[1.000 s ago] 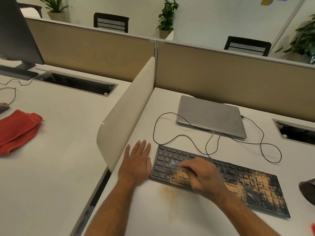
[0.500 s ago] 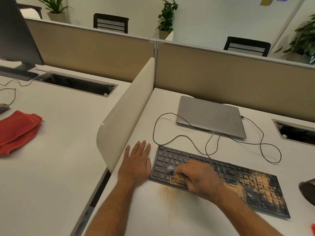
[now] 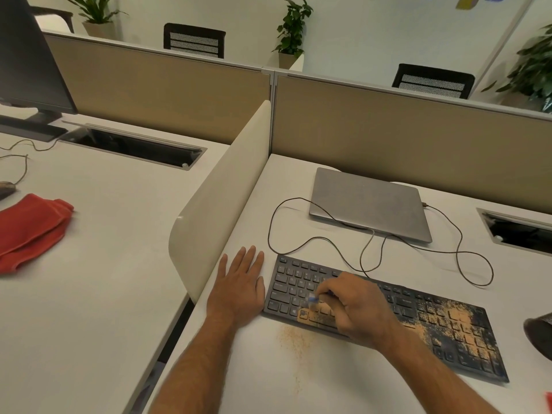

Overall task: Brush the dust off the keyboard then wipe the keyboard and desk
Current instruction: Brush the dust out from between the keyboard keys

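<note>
Head view: the black keyboard (image 3: pixel 385 316) lies on the white counter (image 3: pixel 343 383) in the lower middle and lower right of the frame, running slantwise from mid-frame down toward the lower right corner. The left hand (image 3: pixel 239 286) lies flat on the counter just beside the keyboard's left end, fingers straight and together, holding nothing. The right hand (image 3: pixel 355 309) hovers over the lower left part of the keys, its fingers curled and pinching a small blue-handled brush (image 3: pixel 313 299) whose tip meets the keys there; the bristles are too blurred to make out.

As for progress, the brushing looks under way but far from finished. The upper left block of keys appears dark and clean. An orange-tan dust (image 3: pixel 454 321) coats much of the right end thickly, and a thinner band of it lies along the bottom row beneath the right hand. A scatter of swept powder (image 3: pixel 294 339) sits on the counter just below the keyboard's front edge. No wiping seems to have begun: a red cloth (image 3: pixel 30 228) lies well apart at the left edge of the frame, on the neighbouring counter beyond the cream divider (image 3: pixel 221 204).

A closed grey laptop (image 3: pixel 370 201) sits behind the keyboard, with a dark cable (image 3: pixel 298 249) looping between them.
</note>
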The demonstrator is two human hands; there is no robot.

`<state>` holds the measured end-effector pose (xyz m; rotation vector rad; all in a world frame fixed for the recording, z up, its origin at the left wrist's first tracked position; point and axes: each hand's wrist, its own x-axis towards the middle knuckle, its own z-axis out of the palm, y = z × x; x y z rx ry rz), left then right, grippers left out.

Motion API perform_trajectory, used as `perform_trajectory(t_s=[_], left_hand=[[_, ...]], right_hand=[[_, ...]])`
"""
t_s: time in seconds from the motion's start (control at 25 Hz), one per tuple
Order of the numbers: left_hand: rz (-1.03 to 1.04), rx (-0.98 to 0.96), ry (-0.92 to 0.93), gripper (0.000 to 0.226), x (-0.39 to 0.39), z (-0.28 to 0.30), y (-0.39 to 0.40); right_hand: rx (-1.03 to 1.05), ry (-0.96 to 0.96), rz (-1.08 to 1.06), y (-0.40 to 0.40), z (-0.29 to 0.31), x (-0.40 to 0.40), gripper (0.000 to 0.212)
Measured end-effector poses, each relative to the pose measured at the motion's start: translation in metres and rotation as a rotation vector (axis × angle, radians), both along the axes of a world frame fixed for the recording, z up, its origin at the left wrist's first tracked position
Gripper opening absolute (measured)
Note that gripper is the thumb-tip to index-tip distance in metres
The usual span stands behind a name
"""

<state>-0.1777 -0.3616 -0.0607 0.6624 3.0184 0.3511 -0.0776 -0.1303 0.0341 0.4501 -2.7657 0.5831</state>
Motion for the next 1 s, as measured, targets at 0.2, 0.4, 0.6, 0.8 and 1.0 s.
perform_trajectory(t_s=[0.2, 0.4, 0.6, 0.8, 1.0], left_hand=[[-0.003, 0.006, 0.004, 0.072, 0.0002, -0.0009, -0.0004], [0.0, 0.004, 0.005, 0.073, 0.0002, -0.0002, -0.0003], [0.003, 0.013, 0.005, 0.073, -0.0003, -0.0008, 0.0], [0.003, 0.009, 0.002, 0.071, -0.0007, -0.002, -0.0001], [0.001, 0.009, -0.002, 0.072, -0.0007, -0.0011, 0.0002]], right_hand=[[0.06, -0.025, 0.047, -0.0017, -0.0038, 0.0022, 0.015], [-0.058, -0.004, -0.015, 0.0004, 0.0025, -0.0018, 0.015], [-0.062, -0.079, 0.033, 0.0013, -0.0063, 0.0005, 0.015], [0.011, -0.077, 0.075, -0.0066, -0.0049, 0.0033, 0.017], [-0.092, -0.051, 0.086, -0.0032, -0.0033, 0.0059, 0.014]])
